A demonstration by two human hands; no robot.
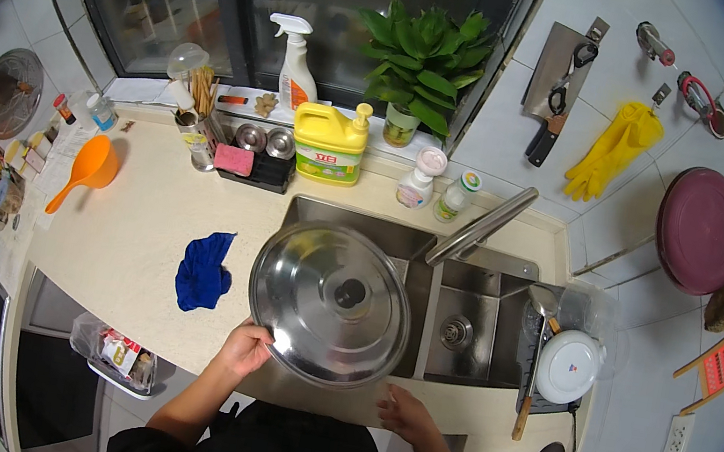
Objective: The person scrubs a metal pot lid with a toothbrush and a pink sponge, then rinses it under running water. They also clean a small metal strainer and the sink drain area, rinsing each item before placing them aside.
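A large round steel lid (pixel 318 266) with a black knob (pixel 350 293) is held over the left part of the sink, top side facing up. My left hand (pixel 245 348) grips its near-left rim, thumb on top. Just off the near-right rim is my right hand (pixel 408 415), fingers loosely bent and nothing visible in them. Beneath the lid, much of the left sink basin (pixel 312 211) is hidden. A crumpled blue cloth (pixel 203 270) lies on the counter left of the lid.
A steel faucet (pixel 482 227) angles over the right basin (pixel 480 306). Right of it stand a spatula (pixel 536 348) and a white plate (pixel 569 367). A yellow detergent jug (pixel 328 145), black caddy (pixel 266 172) and spray bottle (pixel 296 74) line the back. An orange ladle (pixel 93 167) rests left.
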